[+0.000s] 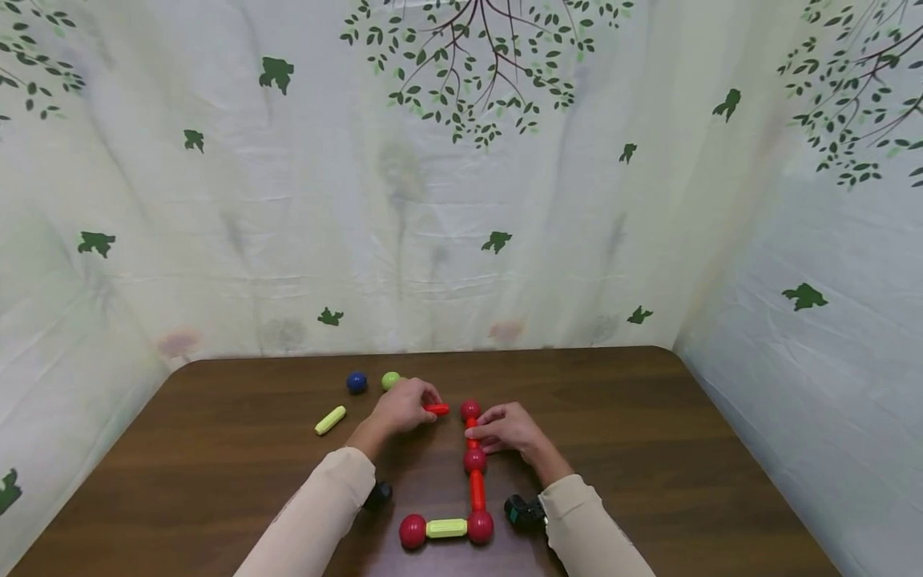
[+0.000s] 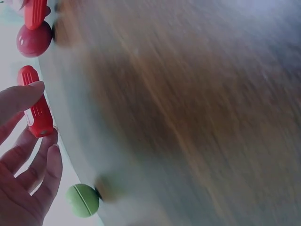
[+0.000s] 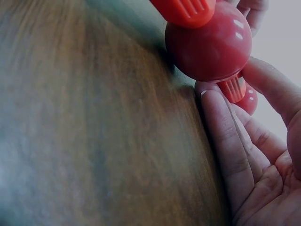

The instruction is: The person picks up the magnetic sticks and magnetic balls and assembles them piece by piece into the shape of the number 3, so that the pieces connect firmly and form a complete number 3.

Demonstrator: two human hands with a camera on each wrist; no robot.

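My left hand [image 1: 404,407] pinches a loose red ridged rod [image 1: 440,409] between thumb and fingers, just left of a joined figure of balls and rods. In the left wrist view that rod [image 2: 37,103] points toward a red ball [image 2: 34,39], with a gap between them. My right hand [image 1: 510,429] holds the figure's upper orange-red rod [image 1: 472,421], between the far red ball [image 1: 470,409] and the middle red ball [image 1: 475,460]. A lower red rod [image 1: 477,490] runs to a corner ball [image 1: 480,526], where a yellow rod [image 1: 446,528] leads left to another red ball [image 1: 413,531].
Beyond the left hand lie a green ball [image 1: 390,380] and a blue ball [image 1: 356,382]. A loose yellow rod [image 1: 330,421] rests to its left. Everything stands on a brown wooden table [image 1: 649,481], with a leaf-printed curtain [image 1: 433,280] behind its far edge.
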